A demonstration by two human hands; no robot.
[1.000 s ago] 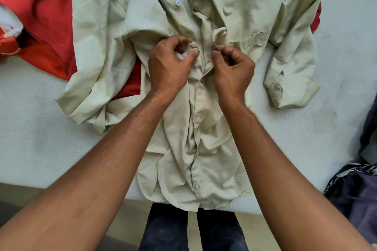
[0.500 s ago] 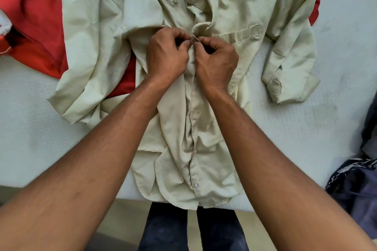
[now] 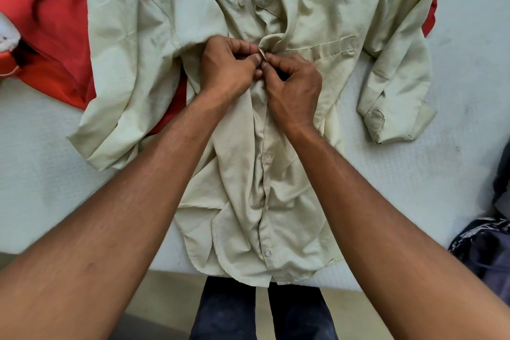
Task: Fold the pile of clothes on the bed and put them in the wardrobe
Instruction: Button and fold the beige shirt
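Currently buttoning pale shirt (image 3: 317,8) on bed (image 3: 455,174), front edges pinched in narrow grips of left hand (image 3: 226,69) and right hand (image 3: 298,91). Next, likely: finishing closure, then folding; red garment (image 3: 55,22) at 10 o'clock pending.

Bare bed (image 3: 41,174) lay open at the near left, below the red garment (image 3: 55,22), and at the right beyond the pale shirt (image 3: 138,50), whose cloth covered the middle down to the bed's near edge. The red garment filled the far left and ran under the shirt. A dark heap of clothes (image 3: 485,251) blocked the near right edge. The left grip (image 3: 226,69) and right grip (image 3: 295,88), pinching the shirt's front, closed off the centre, with both forearms crossing above the shirt's lower half.
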